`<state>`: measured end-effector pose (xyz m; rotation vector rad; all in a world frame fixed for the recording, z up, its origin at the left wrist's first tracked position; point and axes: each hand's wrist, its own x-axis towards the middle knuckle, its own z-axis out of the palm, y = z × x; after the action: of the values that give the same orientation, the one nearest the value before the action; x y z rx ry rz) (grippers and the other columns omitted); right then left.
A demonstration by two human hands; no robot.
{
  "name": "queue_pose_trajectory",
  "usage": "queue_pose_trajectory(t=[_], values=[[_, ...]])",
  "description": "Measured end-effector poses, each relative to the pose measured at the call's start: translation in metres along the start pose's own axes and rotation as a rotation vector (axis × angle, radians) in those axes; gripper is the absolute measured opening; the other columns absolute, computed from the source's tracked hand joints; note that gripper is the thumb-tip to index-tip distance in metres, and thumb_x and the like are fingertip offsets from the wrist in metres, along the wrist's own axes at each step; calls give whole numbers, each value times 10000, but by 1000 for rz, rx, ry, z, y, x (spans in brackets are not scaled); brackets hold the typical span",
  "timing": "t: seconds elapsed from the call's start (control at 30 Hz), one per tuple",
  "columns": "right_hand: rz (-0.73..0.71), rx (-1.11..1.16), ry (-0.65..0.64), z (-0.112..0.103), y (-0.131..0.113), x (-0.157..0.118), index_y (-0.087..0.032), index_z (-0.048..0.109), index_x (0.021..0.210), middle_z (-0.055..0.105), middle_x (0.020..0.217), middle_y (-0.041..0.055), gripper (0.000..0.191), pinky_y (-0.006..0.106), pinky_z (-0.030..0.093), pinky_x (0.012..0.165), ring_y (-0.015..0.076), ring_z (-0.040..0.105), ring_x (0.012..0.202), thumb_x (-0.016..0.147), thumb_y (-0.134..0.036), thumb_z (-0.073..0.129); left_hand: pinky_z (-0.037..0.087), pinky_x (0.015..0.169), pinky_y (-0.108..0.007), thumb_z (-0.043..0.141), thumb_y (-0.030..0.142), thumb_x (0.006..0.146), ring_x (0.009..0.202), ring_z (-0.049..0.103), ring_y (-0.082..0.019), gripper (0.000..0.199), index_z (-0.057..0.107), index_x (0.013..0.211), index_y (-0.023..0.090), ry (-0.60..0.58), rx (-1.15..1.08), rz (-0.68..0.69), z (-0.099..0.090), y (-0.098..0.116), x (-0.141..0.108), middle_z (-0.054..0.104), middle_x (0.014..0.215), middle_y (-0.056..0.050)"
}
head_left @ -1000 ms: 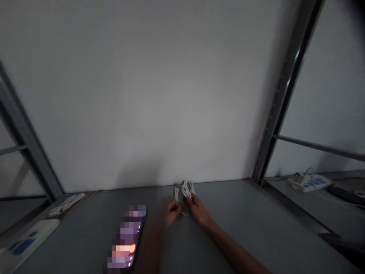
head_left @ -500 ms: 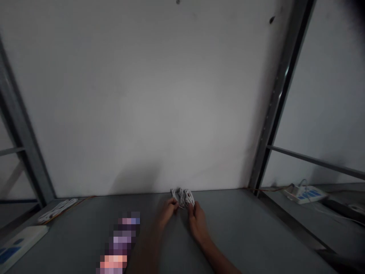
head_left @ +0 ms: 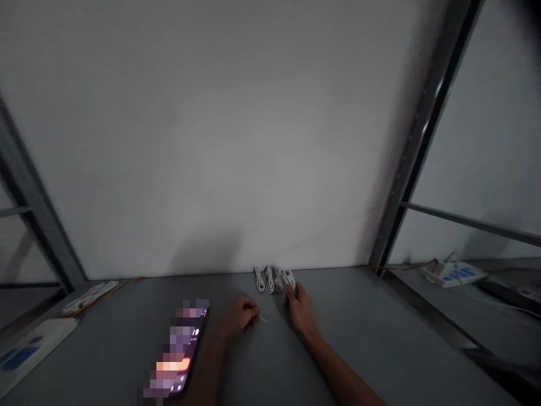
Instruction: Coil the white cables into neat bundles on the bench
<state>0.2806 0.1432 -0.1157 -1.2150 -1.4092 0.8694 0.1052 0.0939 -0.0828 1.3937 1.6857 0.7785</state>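
Three coiled white cables lie side by side on the grey tabletop, close to the wall. Just right of them is another coiled white cable, its near end pinched in the fingers of my right hand. My left hand is closed, nearer to me and left of the coils, apart from them. From its fingertips a thin white strand sticks out; the frame does not show what it belongs to.
A lit phone with a blurred screen lies left of my left forearm. Farther left are a white power strip and a bundled white cable. Metal posts frame the wall; another power strip sits beyond the right one.
My left hand has drawn back from the coils toward me, now with a thin white strand showing. The right hand's cable now stands apart at the row's right end. The view has shifted slightly.
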Motion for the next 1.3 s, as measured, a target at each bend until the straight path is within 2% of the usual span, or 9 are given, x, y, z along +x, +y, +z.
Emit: queue_pose_trajectory(t=[0.23, 0.43, 0.53, 0.63, 0.73, 0.9, 1.03, 1.17, 1.3], values=[[-22, -181, -26, -5, -2, -2, -216, 439, 614, 532, 572, 16, 372, 268, 284, 542, 172, 445, 559, 812, -529, 402, 337, 477, -227, 518, 180, 753, 400, 478, -108, 206, 594, 562, 160, 113, 228, -61, -14, -4, -7, 533, 449, 27], [8, -176, -126, -8, -5, 0, -204, 439, 637, 495, 560, -3, 323, 254, 280, 521, 156, 455, 548, 802, -479, 404, 405, 665, -248, 564, 129, 764, 734, 625, -176, 140, 648, 665, 183, 312, 331, -12, -13, -2, -9, 676, 687, -22], [41, -94, -282, -13, -7, 3, -196, 468, 670, 475, 545, -23, 297, 245, 291, 498, 136, 437, 515, 790, -465, 438, 420, 691, -257, 592, 132, 758, 761, 643, -189, 107, 685, 744, 183, 337, 295, 22, -12, -2, -11, 708, 759, -41], [67, 51, -505, -20, -8, 6, -189, 484, 687, 459, 536, -42, 278, 231, 293, 468, 109, 406, 479, 774, -452, 506, 429, 724, -260, 575, 131, 778, 773, 646, -179, 220, 690, 962, 167, 381, 254, 47, -9, 0, -9, 717, 843, -58], [70, 151, -668, -26, -9, 7, -186, 479, 670, 447, 532, -54, 308, 213, 279, 442, 86, 377, 456, 771, -460, 577, 437, 713, -256, 534, 218, 829, 743, 634, -171, 202, 684, 946, 151, 424, 156, 147, -2, 4, -7, 704, 799, -55], [-3, 233, -897, -31, -19, 3, -163, 567, 730, 479, 563, -49, 357, 199, 302, 442, 76, 392, 462, 770, -509, 645, 363, 451, -194, 619, 432, 766, 458, 513, -105, 276, 682, 814, 167, 172, -75, 288, 14, 13, -9, 614, 572, 18], [-8, 304, -1020, -34, -29, 0, -138, 667, 825, 598, 633, 10, 492, 234, 400, 526, 112, 508, 520, 805, -620, 573, 333, 358, -176, 689, 457, 679, 426, 494, -100, 343, 642, 828, 151, 51, -283, 277, 22, 17, -12, 580, 554, 29], [27, 296, -1047, -38, -31, 1, -126, 702, 825, 658, 701, 42, 515, 278, 460, 618, 143, 573, 589, 790, -628, 593, 473, 448, -218, 803, 377, 552, 563, 613, -147, 517, 616, 975, 146, 29, -482, 268, 22, 19, -11, 681, 720, -20], [54, 350, -1020, -39, -26, -3, -124, 652, 860, 676, 754, 52, 484, 305, 486, 639, 161, 612, 614, 750, -596, 662, 511, 534, -235, 867, 329, 478, 603, 628, -147, 499, 655, 888, 138, -39, -589, 262, 21, 21, -11, 697, 718, -26]])
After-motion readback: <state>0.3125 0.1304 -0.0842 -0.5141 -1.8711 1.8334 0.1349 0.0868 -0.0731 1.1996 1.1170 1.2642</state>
